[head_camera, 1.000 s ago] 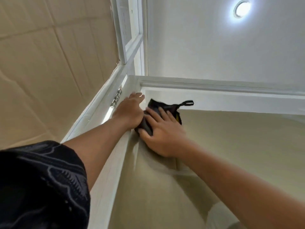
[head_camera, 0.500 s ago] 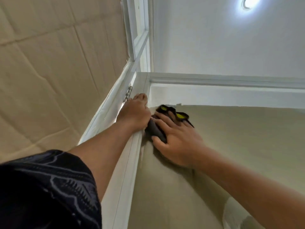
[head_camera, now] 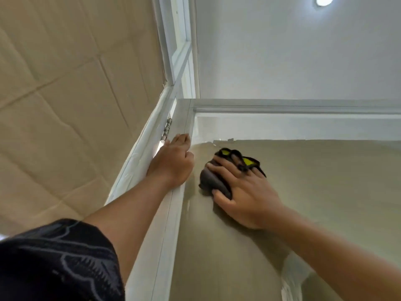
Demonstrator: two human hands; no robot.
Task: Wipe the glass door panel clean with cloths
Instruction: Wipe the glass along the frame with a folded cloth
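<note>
I look steeply up at the glass door panel [head_camera: 314, 192], backed by tan paper, inside a white door frame [head_camera: 171, 224]. My right hand [head_camera: 245, 194] presses a dark grey cloth [head_camera: 213, 181] with yellow patches flat against the glass near its upper left corner, fingers spread over it. My left hand [head_camera: 173, 161] rests flat on the white frame just left of the cloth, fingers together and pointing up, holding nothing that I can see.
A metal hinge [head_camera: 166, 132] sits on the frame just above my left hand. Cardboard sheets [head_camera: 65, 105] cover the wall at the left. A white ceiling with a round lamp [head_camera: 323, 0] is overhead. A torn white patch [head_camera: 293, 276] shows at the lower right.
My right hand has slid the cloth to the right and slightly down, away from the frame and my left hand. My left hand stays on the frame.
</note>
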